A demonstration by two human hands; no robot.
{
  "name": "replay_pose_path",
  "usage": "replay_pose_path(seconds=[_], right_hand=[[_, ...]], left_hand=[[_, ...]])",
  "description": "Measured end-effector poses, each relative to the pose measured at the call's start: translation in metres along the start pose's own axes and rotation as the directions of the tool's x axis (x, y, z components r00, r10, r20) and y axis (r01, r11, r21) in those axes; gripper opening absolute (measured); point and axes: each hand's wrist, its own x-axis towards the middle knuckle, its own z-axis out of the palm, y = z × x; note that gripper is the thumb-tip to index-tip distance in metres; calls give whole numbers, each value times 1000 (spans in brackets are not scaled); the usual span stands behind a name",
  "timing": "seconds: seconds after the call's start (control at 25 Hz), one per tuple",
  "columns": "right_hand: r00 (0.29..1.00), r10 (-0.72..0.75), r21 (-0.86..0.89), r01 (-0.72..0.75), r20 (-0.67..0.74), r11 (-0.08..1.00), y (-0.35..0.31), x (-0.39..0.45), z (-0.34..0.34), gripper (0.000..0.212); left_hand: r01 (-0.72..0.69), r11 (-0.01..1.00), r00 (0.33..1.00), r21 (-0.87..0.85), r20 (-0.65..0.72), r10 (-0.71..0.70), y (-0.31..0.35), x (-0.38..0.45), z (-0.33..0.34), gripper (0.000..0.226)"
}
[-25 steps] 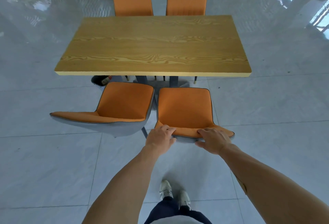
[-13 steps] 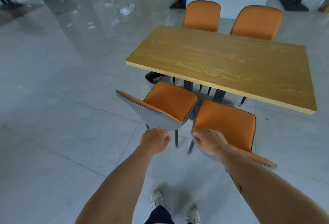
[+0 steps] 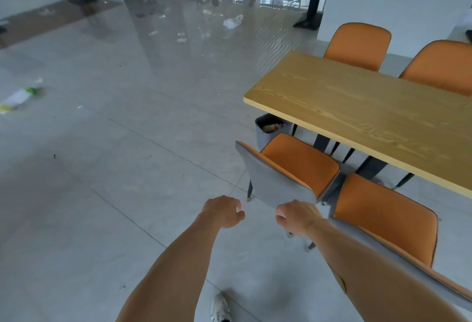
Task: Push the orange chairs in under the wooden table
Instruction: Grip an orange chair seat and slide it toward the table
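Two orange chairs (image 3: 301, 165) seen at near side of wooden bench (image 3: 370, 109), seats partly out. Left hand (image 3: 223, 210) and right hand (image 3: 296, 215) loosely curled, nothing held. Chairs probably light, rigid; backrest top best gripped.

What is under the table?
Under the table you can see dark legs, a gray bin with trash peeking out at the corner, and chair legs. The tabletop hides the rest.

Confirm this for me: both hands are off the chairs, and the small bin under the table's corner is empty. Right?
Not quite. The head view shows both the left hand and right hand holding nothing, but the bin under the wooden table corner is not empty; something lies inside it.
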Motion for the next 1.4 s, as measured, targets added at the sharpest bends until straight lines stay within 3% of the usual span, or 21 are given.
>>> replay_pose_path(seconds=[0.32, 0.68, 0.84, 1.04, 1.16, 1.4], right_hand=[[993, 90, 27, -88, -75, 996, -57, 67, -42, 32], [952, 259, 149, -236, -161, 960, -3, 121, -70, 30], [941, 309, 208, -278, -137, 938, 13, 133, -74, 30], [920, 384, 266, -350, -84, 898, 25, 132, -65, 29], [899, 430, 302, -388, -84, 871, 20, 132, -51, 44], [794, 596, 381, -518, -117, 766, -2, 137, -27, 51]], left_hand=[[-123, 990, 992, 71, 32, 121, -72, 52, -44, 44], [-270, 946, 962, 178, 10, 272, -49, 144, -113, 44], [-322, 932, 946, 169, 7, 326, -42, 179, -135, 40], [-425, 882, 903, 202, 23, 430, -34, 214, -134, 44], [-497, 834, 863, 240, 37, 504, -38, 238, -125, 46], [-650, 711, 753, 267, 101, 650, -55, 273, -104, 56]])
